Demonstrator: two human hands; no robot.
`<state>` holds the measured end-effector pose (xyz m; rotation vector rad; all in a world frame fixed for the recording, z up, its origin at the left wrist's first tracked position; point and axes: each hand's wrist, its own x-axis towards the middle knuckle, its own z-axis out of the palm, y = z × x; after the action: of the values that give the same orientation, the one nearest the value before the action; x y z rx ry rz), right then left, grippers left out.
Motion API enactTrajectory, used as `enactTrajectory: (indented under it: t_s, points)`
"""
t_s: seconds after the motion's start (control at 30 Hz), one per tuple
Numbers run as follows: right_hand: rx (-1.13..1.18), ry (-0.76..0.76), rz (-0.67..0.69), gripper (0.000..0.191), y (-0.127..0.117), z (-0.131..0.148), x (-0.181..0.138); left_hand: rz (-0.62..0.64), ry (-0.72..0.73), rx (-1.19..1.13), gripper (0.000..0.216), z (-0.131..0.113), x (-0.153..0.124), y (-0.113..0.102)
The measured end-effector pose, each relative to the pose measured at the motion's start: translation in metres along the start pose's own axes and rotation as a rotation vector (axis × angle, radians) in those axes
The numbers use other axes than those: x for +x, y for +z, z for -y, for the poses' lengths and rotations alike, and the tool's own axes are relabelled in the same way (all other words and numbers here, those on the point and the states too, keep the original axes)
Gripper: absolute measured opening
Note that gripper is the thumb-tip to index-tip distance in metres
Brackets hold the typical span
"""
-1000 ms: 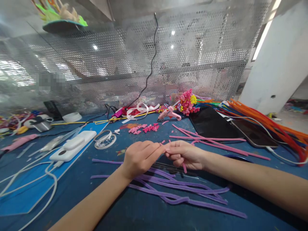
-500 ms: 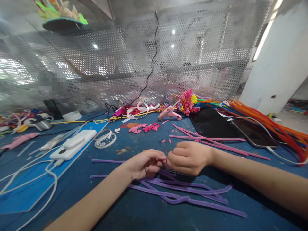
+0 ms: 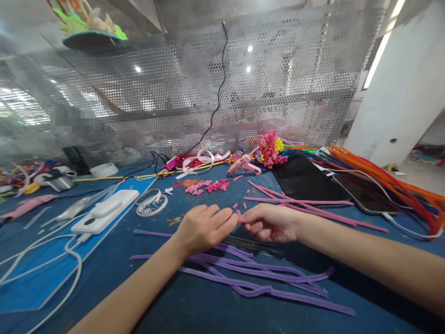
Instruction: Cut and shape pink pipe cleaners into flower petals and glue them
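Note:
A short piece of pink pipe cleaner (image 3: 238, 213) shows between the fingertips of both hands, above the middle of the table. My right hand (image 3: 271, 223) pinches it from the right with thumb and index finger, the other fingers curled in. My left hand (image 3: 207, 228), back upward and fingers bent, closes on it from the left; its thumb is hidden. Just beyond the fingers lie several short pink cut pieces (image 3: 235, 205). Below my hands are long purple pipe cleaners (image 3: 250, 269) and a bundle of thin dark wires (image 3: 259, 246).
Long pink pipe cleaners (image 3: 306, 206) lie to the right, by a black tablet (image 3: 309, 178) and a phone (image 3: 365, 192). Behind are small pink curled pieces (image 3: 208, 186), a pink glue gun (image 3: 245, 165) and a flower bunch (image 3: 270, 148). A white power strip (image 3: 106, 211) with cables sits left.
My left hand has rolled over so that its back faces up. My right hand has turned from a fist to a pinch, and the pink piece and dark wires show more clearly.

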<state>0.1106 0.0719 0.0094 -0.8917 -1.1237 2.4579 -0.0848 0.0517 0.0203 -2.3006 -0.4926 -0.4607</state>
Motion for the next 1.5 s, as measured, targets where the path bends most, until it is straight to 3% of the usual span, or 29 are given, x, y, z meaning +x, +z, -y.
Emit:
enactTrajectory:
  t_s: [0.1,0.17,0.27,0.33,0.4,0.47,0.53,0.6,0.67,0.73,0.93,1.07,1.27,1.4,1.5]
  points:
    - [-0.089,-0.19,-0.045,0.018,0.001,-0.007,0.006,0.018,-0.068,-0.051,0.011,-0.003,0.003,-0.004]
    - [-0.338,-0.401,-0.153,0.02,0.003,-0.011,0.008,0.053,-0.277,-0.252,0.012,-0.009,0.006,-0.004]
    - [-0.99,-0.852,-0.333,0.017,0.004,-0.014,0.003,0.124,-0.794,-0.877,0.018,-0.018,0.012,-0.002]
    - [-1.496,-1.193,-0.314,0.02,0.001,-0.014,-0.004,0.238,-1.124,-1.44,0.016,-0.022,0.014,-0.001]
    - [-1.895,-1.445,-0.208,0.025,-0.003,-0.014,-0.009,0.404,-1.346,-1.929,0.014,-0.023,0.014,0.001]
    - [-2.081,-1.528,-0.194,0.025,-0.007,-0.015,-0.009,0.44,-1.462,-2.162,0.015,-0.023,0.014,0.003]
    - [-1.999,-1.45,-0.364,0.024,-0.01,-0.017,-0.004,0.268,-1.518,-2.163,0.017,-0.024,0.015,0.005]
    - [-1.724,-1.272,-0.517,0.019,-0.008,-0.021,0.002,0.027,-1.543,-2.058,0.017,-0.026,0.015,0.006]
    - [-1.45,-1.114,-0.523,0.013,-0.005,-0.025,0.007,-0.127,-1.559,-1.938,0.017,-0.027,0.016,0.006]
    - [-1.302,-1.032,-0.467,0.01,-0.001,-0.028,0.008,-0.189,-1.569,-1.845,0.018,-0.028,0.016,0.007]
    - [-1.064,-0.983,-0.573,0.009,-0.004,-0.032,0.01,-0.206,-1.67,-1.942,0.022,-0.037,0.016,0.012]
    - [-0.778,-0.847,-0.438,0.009,-0.009,-0.032,0.016,-0.188,-1.649,-1.935,0.021,-0.041,0.017,0.015]
    - [-0.521,-0.694,-0.302,0.023,-0.011,-0.031,0.021,-0.157,-1.521,-1.809,0.023,-0.038,0.017,0.019]
    - [-0.3,-0.582,-0.27,0.03,-0.013,-0.029,0.021,-0.138,-1.423,-1.696,0.022,-0.039,0.017,0.021]
    - [-0.296,-0.597,-0.257,0.031,-0.015,-0.029,0.021,-0.113,-1.387,-1.566,0.021,-0.04,0.017,0.022]
